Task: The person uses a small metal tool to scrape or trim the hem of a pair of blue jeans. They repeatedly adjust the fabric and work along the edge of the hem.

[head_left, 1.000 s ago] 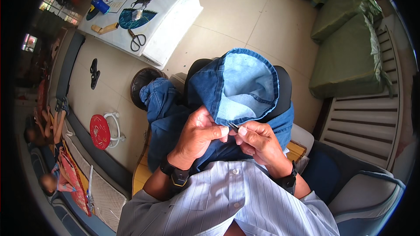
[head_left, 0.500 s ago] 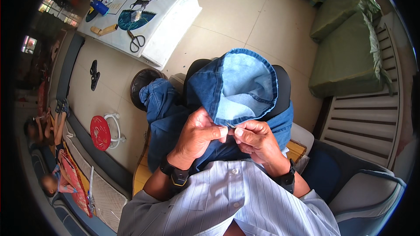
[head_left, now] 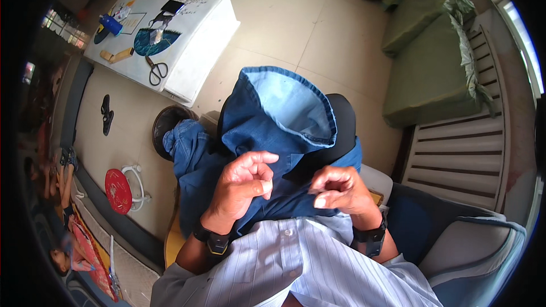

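Tiled floor (head_left: 296, 28), white surface (head_left: 193, 51) with scissors (head_left: 157, 70) far left. Blue denim garment (head_left: 267, 131) draped over lap. Left hand (head_left: 242, 185) and right hand (head_left: 338, 190) now drawn apart, fingers curled, pinching possibly thread, too fine to tell; earlier pressed together at seam.

The single head view looks steeply down from the wearer's head (a wide fisheye, bending edges toward the rim), close over the lap at frame centre, floor filling the upper frame.
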`<state>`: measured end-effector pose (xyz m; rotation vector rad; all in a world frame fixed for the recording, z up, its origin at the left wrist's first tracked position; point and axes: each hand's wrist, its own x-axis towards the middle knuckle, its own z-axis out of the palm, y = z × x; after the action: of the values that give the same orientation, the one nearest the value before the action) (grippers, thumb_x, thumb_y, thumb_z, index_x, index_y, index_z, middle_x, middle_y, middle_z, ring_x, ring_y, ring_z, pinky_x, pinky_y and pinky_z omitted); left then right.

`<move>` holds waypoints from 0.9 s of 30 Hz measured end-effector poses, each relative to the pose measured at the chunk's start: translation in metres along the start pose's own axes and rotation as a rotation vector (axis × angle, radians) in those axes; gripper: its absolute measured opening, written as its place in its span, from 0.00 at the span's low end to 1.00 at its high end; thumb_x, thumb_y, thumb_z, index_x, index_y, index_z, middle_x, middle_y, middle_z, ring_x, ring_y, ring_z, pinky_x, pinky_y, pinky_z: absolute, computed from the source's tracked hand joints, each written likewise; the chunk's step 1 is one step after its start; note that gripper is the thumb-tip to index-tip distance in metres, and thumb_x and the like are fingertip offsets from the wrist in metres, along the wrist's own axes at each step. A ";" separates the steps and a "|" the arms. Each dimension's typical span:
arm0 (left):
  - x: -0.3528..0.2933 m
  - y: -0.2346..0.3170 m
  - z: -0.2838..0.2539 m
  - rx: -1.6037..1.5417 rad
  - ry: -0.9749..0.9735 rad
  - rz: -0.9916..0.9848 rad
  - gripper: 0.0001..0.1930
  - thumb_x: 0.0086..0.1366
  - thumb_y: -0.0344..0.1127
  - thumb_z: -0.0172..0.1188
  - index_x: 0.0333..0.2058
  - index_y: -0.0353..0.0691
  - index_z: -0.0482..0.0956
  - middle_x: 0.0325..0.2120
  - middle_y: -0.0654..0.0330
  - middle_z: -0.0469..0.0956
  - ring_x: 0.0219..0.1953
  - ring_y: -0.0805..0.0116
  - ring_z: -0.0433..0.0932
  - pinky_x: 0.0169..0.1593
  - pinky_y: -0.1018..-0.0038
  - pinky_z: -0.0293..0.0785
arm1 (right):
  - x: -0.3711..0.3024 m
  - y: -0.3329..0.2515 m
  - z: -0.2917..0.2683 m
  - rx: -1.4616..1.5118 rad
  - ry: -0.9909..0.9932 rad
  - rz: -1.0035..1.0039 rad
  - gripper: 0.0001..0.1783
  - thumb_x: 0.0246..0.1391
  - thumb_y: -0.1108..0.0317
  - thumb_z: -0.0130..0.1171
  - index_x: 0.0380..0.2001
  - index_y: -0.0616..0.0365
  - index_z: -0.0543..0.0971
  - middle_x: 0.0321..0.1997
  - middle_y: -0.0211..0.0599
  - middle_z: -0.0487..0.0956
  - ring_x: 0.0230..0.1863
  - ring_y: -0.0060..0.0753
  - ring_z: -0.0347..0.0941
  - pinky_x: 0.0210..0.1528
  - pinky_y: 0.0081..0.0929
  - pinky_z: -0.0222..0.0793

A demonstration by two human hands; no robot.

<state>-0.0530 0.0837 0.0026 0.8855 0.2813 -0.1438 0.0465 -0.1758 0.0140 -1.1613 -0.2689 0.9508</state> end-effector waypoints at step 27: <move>-0.016 0.227 -0.187 0.514 0.661 0.519 0.14 0.66 0.23 0.63 0.50 0.35 0.78 0.36 0.61 0.78 0.33 0.71 0.78 0.41 0.73 0.76 | 0.072 -0.021 -0.036 -0.492 0.296 -0.009 0.12 0.67 0.63 0.66 0.32 0.60 0.81 0.25 0.25 0.78 0.28 0.16 0.67 0.32 0.21 0.60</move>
<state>-0.0479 0.3718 0.0633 1.4777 0.6322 0.5965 0.1224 -0.1470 -0.0031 -1.7312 -0.2753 0.7077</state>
